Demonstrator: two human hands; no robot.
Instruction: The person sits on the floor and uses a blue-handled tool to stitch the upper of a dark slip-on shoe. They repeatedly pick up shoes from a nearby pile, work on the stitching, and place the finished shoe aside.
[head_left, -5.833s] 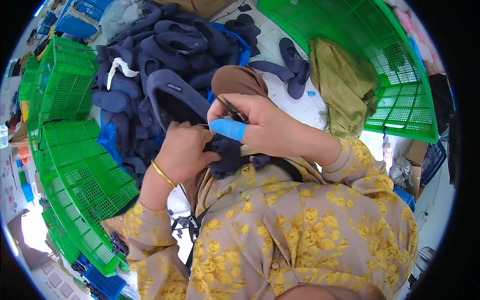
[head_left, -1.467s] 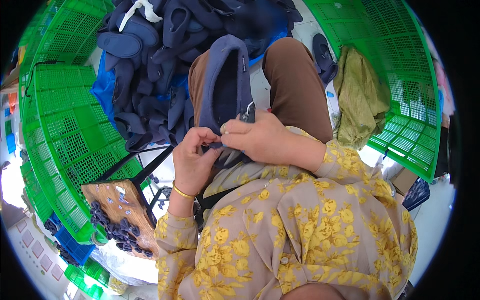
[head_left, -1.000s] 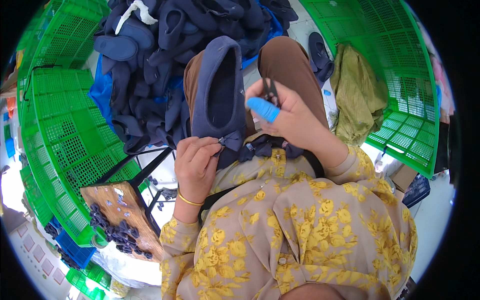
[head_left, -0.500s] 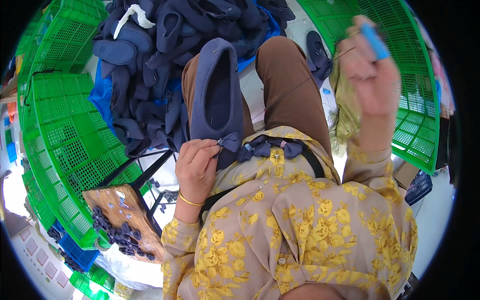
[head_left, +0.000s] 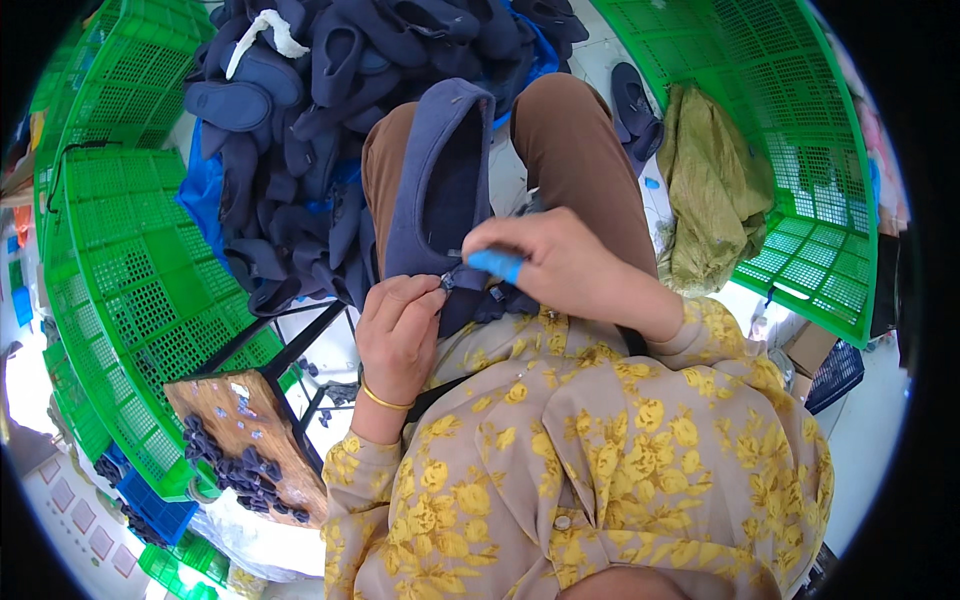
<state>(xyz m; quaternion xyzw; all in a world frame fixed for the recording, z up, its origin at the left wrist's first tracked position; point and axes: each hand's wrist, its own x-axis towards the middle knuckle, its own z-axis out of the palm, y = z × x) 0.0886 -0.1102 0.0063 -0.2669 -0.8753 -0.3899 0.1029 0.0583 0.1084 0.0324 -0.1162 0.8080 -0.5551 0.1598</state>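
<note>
A dark navy slip-on shoe [head_left: 412, 205] rests upright across my lap against one knee, its opening facing me. My left hand [head_left: 395, 325] pinches a small navy fabric bow [head_left: 462, 280] against the shoe's near end. Right beside the bow is my right hand [head_left: 585, 275], its fingers closed, with blue tape around one finger. Whatever those fingers hold is too small or hidden to make out. More navy bows [head_left: 508, 297] lie at my waist, partly covered by the right hand.
A heap of navy shoes [head_left: 330, 110] lies ahead on blue sheeting. Green plastic crates [head_left: 130, 310] stand at left and right. At lower left, a wooden board [head_left: 235, 400] carries several bows. An olive sack [head_left: 715, 190] hangs by the right crate; a navy shoe pair [head_left: 635, 110] lies nearby.
My right hand has come down from the upper right, where a dark thread stretched from it, to the bow. The left hand keeps its pinch, and the shoe has shifted slightly.
</note>
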